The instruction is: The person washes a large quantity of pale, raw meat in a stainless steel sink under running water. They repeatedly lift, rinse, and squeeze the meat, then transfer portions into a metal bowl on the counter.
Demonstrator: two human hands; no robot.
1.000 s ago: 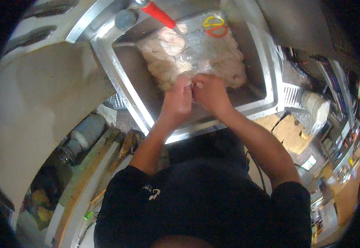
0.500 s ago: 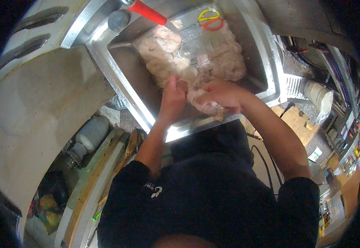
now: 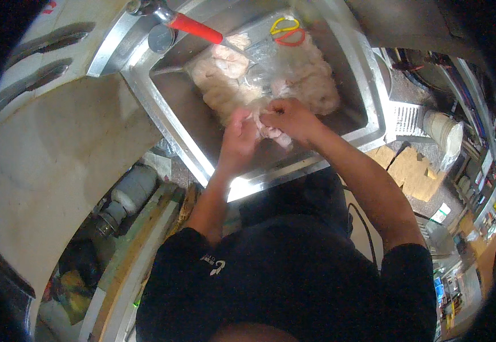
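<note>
pale piece [image 3: 274, 134], one, held by two hands [image 3: 240, 138] [image 3: 295, 121].

So your sink [image 3: 374, 94] has meat pieces [image 3: 310, 80] spread in it, scissors [image 3: 285, 29] at the pile's far end, right of the tap [image 3: 195, 28] pointing in from the far left. One piece [image 3: 274, 133] sits between your left grip [image 3: 240, 139] and right grip [image 3: 295, 121]. Cylinder's [image 3: 135, 187] outside on your left, cardboard [image 3: 414, 175] on your right.
</note>
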